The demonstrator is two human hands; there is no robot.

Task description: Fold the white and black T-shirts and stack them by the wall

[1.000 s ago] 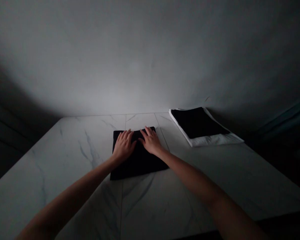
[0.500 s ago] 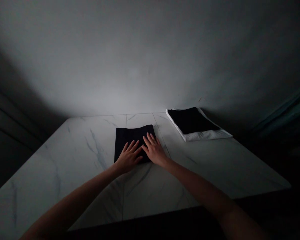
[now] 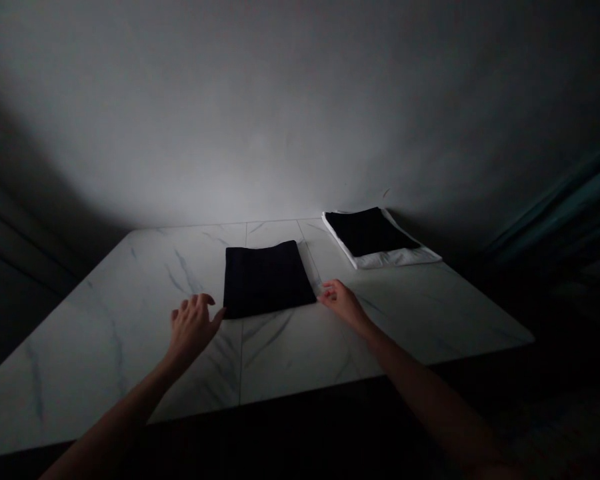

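A folded black cloth [image 3: 265, 280] lies flat on the white marble table [image 3: 300, 353], its whole top showing. My left hand [image 3: 193, 330] hovers just off its near left corner, fingers loosely curled and thumb pointing at the cloth. My right hand [image 3: 345, 303] sits at the cloth's right corner, its fingertips at or very near the edge. Neither hand holds anything. Farther back on the right lies a black folded cloth [image 3: 370, 231] on top of a white folded cloth [image 3: 380, 260].
The table's far side meets a pale wall [image 3: 280, 133]. The table's near edge runs below my forearms, with darkness beyond it. A dark teal fabric [image 3: 555, 213] hangs at the right, beyond the table's corner.
Both hands have lifted off the black cloth and moved apart to its sides. The view has tilted, so the table looks smaller and more of its near edge shows.
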